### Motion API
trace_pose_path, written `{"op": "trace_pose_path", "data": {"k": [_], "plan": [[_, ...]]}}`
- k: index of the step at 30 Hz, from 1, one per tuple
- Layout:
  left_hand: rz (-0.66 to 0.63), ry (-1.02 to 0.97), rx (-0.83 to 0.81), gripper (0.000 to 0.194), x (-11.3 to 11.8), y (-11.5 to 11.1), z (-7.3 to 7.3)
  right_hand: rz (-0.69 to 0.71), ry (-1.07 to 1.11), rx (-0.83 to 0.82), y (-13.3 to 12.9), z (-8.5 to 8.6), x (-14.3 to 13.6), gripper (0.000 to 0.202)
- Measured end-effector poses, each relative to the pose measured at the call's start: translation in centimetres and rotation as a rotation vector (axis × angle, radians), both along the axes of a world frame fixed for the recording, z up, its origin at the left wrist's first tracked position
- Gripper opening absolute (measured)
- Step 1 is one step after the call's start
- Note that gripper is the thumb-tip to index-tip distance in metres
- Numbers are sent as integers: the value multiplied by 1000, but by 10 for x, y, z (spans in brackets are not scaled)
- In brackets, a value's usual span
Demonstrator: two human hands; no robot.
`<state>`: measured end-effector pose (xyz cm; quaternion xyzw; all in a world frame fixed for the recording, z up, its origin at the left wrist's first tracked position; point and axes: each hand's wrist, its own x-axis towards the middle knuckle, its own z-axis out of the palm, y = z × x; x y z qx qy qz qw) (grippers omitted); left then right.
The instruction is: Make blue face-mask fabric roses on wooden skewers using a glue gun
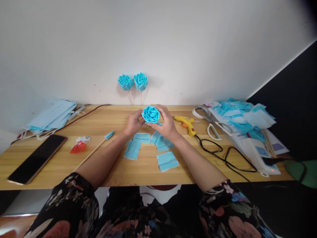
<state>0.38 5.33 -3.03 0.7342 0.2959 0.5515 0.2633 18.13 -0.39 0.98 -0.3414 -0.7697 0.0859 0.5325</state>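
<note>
A blue handmade flower [151,114] with many layered petals faces up at me above the middle of the table. My right hand [165,123] curves around its right side, thumb in front and fingers behind. On the other side, my left hand [135,123] is closed at the flower's lower left edge; its fingertips are partly hidden behind the bloom. No stem shows under this flower. Below my hands lie several cut blue fabric squares [167,161]. A stick with a small blue bud [109,135] lies beside my left forearm.
Two finished-looking blue flowers [140,82] on sticks lean against the wall. To the right are a yellow glue gun [186,123] with its black cord, scissors [213,132], a power strip [260,157] and a pile of blue scraps [242,115]. Leftward lie a phone [37,159] and face masks [53,114].
</note>
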Motion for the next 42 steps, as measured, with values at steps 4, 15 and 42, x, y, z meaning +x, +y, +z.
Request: {"op": "trace_pose_path", "data": {"k": [4,15,42], "plan": [[-17,-4,5,10,-1,-1,2,-21,32,-13,-1,0,-1,59],[68,45,30,16,-5,-1,5,24,58,-60,-2,1,3,72],[81,54,-3,15,-4,4,-4,-195,157,42,-4,11,8,25]]}}
